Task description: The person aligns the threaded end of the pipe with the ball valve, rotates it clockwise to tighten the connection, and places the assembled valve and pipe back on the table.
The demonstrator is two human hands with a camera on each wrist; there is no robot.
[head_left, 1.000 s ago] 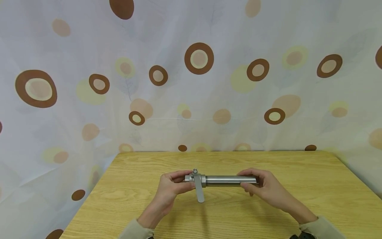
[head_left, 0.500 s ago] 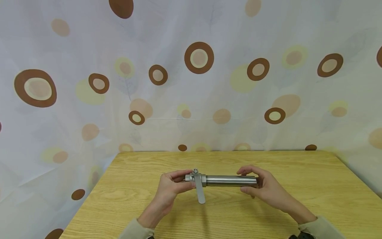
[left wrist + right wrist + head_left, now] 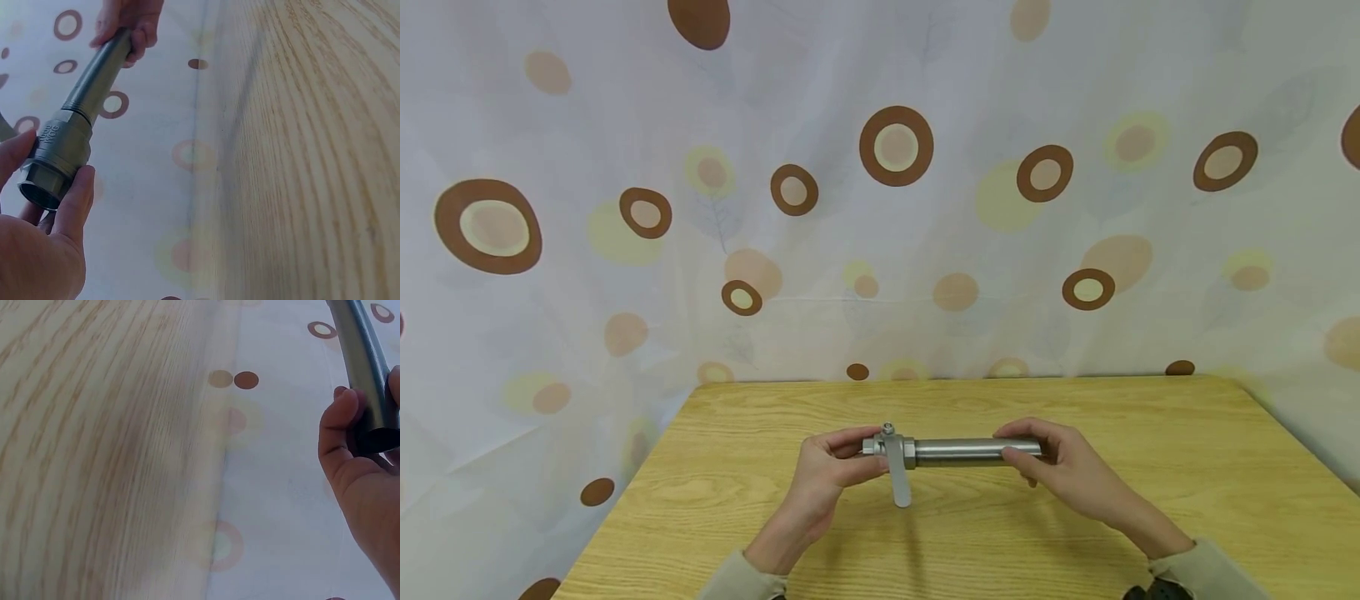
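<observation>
A metal ball valve (image 3: 896,450) with a flat lever handle (image 3: 900,485) is joined to a smooth steel pipe (image 3: 958,450); both are held level above the table. My left hand (image 3: 823,471) grips the valve body at its left end, thumb in front and fingers behind. At the pipe's far right end, my right hand (image 3: 1067,467) pinches it between thumb and fingers. Raised lettering and an open hex end show on the valve (image 3: 59,147) in the left wrist view. Threads are visible where the pipe (image 3: 100,75) enters it. The right wrist view shows the pipe's (image 3: 365,362) open end.
Below the hands lies a wood-grain table (image 3: 737,517), on which the lever's shadow falls. A pale cloth (image 3: 820,250) printed with brown and yellow circles hangs behind the table and along its left side.
My right thumb and fingers loosened and shifted around the pipe half a second ago, and now press on it again. The left hand keeps its hold on the valve.
</observation>
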